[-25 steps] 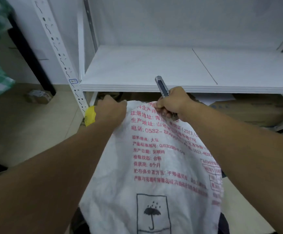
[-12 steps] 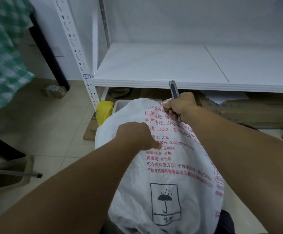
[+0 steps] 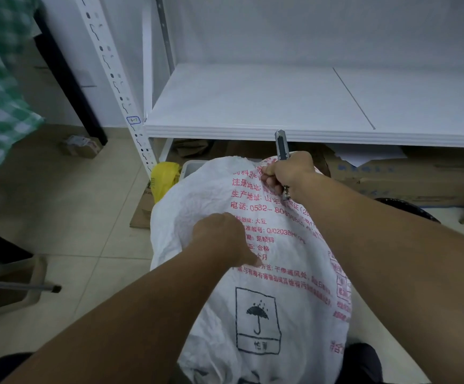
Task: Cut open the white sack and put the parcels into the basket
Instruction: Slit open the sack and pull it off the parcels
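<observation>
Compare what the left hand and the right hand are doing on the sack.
The right hand is fisted around a utility knife at the sack's top edge; the left hand holds no tool. The left hand presses lower, on the sack's printed face, while the right hand sits higher, nearer the shelf. Both hands touch the sack.

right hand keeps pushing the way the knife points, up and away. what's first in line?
Probably the front edge of the white shelf: the utility knife in the right hand already overlaps it in view. Depth is unclear, so it may pass below.
</observation>
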